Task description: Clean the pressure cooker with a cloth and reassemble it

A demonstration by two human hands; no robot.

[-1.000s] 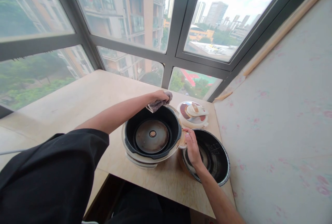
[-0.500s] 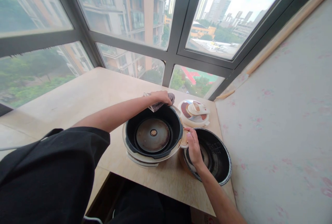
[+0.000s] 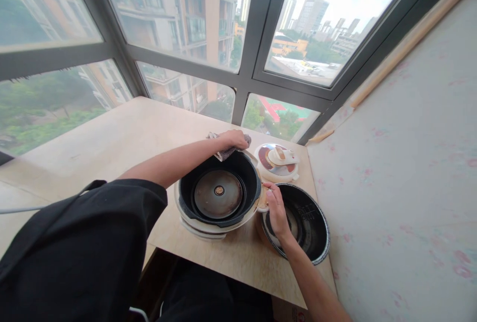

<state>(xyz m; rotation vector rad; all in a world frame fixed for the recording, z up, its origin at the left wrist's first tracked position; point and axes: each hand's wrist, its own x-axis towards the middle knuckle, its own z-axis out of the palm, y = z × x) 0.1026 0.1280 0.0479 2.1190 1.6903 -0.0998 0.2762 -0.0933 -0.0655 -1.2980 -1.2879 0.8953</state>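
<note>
A white cooker base (image 3: pixel 218 195) with a black inside and a round metal heating plate stands on the wooden table (image 3: pixel 122 138). My left hand (image 3: pixel 234 139) is closed on a grey cloth (image 3: pixel 225 152), pressed against the far rim of the cooker base. My right hand (image 3: pixel 275 207) grips the cream handle on the cooker's right side. Just right of it sits a black inner pot (image 3: pixel 305 222), partly under my right wrist. A white and brown lid (image 3: pixel 278 161) lies behind the pot.
Large windows with dark frames (image 3: pixel 249 39) close off the far side of the table. A pale papered wall (image 3: pixel 402 163) rises close on the right. The table's near edge runs just below the cooker and pot.
My left hand with the cloth has shifted slightly along the cooker's far rim. My right hand stays on the handle. The view has moved a little.
</note>
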